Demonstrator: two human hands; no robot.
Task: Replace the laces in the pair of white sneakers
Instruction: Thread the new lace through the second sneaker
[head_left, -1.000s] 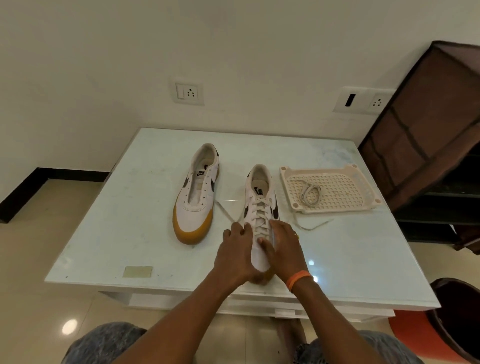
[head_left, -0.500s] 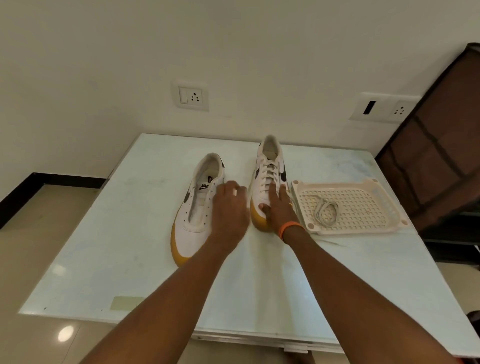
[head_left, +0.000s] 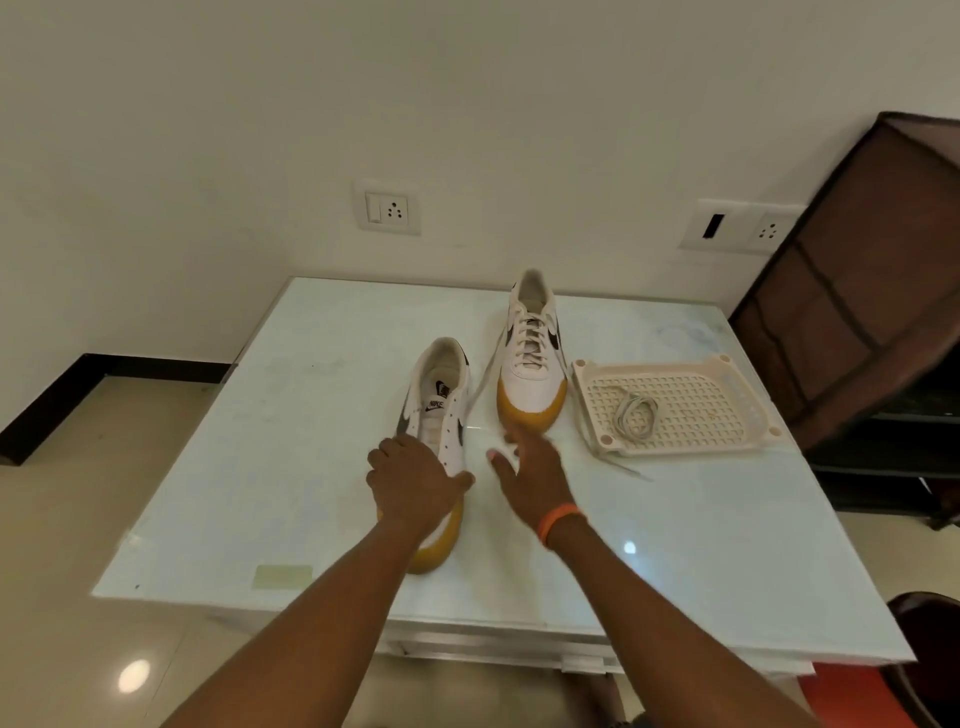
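Note:
Two white sneakers with black swooshes and tan toe soles stand on the pale glass table (head_left: 291, 467). The laced sneaker (head_left: 531, 358) stands far back, its loose lace ends trailing to the left and right. The unlaced sneaker (head_left: 439, 410) lies nearer, left of it. My left hand (head_left: 413, 480) grips the unlaced sneaker's forefoot from above. My right hand (head_left: 530, 473), with an orange wristband, hovers with relaxed fingers just in front of the laced sneaker's toe, holding nothing. A coiled spare lace (head_left: 634, 413) lies in the cream tray (head_left: 727, 400).
The perforated tray sits at the table's right. A brown fabric wardrobe (head_left: 862, 280) stands to the right of the table. Wall sockets (head_left: 387, 208) are behind. A small sticker (head_left: 283, 576) is near the front left edge. A dark and orange seat (head_left: 924, 665) is at the lower right.
The laced sneaker was pushed from the near centre to the far side of the table and released. My left hand moved onto the unlaced sneaker, and my right hand drew back from the laced one.

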